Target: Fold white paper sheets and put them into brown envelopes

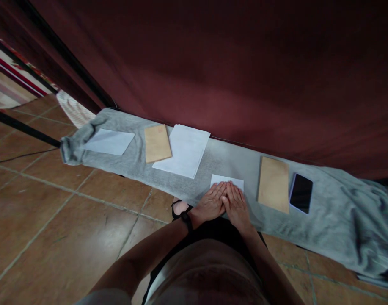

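Observation:
Both my hands press flat, side by side and touching, on a small white sheet of paper near the front edge of the grey cloth. My left hand, with a dark band on its wrist, has its fingers stretched out over the paper. Just to its right lies my right hand, also flat with fingers extended. Only the paper's far edge and right corner show; the hands cover the rest, so I cannot tell whether it is folded.
Grey cloth covers a long narrow surface. Left of my hands lie a stack of white paper, a brown envelope-like packet and another white sheet. Rightward are a second brown packet and a phone. A dark red curtain hangs behind.

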`<state>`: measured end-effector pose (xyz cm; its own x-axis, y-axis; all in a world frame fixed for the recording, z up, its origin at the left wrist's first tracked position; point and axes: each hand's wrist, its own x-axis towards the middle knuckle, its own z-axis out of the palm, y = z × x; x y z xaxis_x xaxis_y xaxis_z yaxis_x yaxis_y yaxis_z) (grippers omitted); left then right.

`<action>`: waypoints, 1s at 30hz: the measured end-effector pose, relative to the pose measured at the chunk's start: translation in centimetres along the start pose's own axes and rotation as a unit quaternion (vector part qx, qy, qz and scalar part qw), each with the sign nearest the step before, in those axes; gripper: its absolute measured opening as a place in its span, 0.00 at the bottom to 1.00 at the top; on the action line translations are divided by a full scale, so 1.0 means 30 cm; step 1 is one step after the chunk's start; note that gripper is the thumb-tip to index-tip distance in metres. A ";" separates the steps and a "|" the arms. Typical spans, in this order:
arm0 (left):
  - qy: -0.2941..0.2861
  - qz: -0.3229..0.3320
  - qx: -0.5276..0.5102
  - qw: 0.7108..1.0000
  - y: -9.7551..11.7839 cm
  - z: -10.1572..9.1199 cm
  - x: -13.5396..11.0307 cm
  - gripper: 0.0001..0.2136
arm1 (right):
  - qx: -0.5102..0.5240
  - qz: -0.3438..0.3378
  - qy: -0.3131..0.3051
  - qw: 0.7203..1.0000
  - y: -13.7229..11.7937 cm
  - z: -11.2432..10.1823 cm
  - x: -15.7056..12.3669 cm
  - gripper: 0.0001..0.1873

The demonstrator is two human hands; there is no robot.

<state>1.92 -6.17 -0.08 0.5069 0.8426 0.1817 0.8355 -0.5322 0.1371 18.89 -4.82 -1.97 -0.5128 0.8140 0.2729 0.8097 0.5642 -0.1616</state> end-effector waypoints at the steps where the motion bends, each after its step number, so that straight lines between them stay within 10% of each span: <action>1: 0.000 -0.001 0.000 1.000 -0.002 -0.001 -0.002 0.30 | -0.007 0.002 0.004 1.000 0.001 0.001 -0.003 0.33; 30: -0.029 -0.018 0.022 0.999 -0.077 -0.037 -0.089 0.41 | -0.036 0.053 0.049 0.997 0.042 0.015 -0.070 0.36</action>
<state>-1.61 -7.29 0.21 0.4866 0.8654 0.1198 0.8616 -0.4980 0.0984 20.88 -5.76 -3.17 -0.3963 0.8490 0.3495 0.8777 0.4621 -0.1273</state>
